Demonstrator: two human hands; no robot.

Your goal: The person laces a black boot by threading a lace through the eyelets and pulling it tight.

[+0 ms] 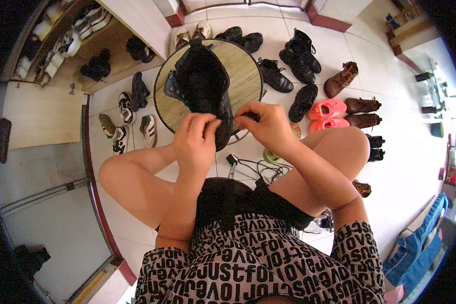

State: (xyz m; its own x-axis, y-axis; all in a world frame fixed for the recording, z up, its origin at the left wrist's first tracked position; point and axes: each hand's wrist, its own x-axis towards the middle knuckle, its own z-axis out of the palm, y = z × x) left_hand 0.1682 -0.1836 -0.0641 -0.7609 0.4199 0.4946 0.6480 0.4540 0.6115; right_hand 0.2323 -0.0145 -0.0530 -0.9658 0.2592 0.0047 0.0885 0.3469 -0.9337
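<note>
A black leather boot [201, 81] with metal eyelets lies on a round wood-patterned stool top [247, 72], its opening spread and its toe end over the near rim. My left hand [197, 131] is bent at the toe end, fingers curled against the boot's left side. On the other side my right hand [268, 121] pinches something thin and dark close to the boot; a small black piece shows between its fingers. What exactly the fingertips hold is too small to tell.
Around the stool stand black boots [300, 57], brown boots [340, 79], coral shoes [326, 109] and sneakers [149, 131]. A shoe cabinet [136, 22] rises at the upper left. Black cables [266, 171] and a green roll-like object [270, 155] lie between my knees and the stool.
</note>
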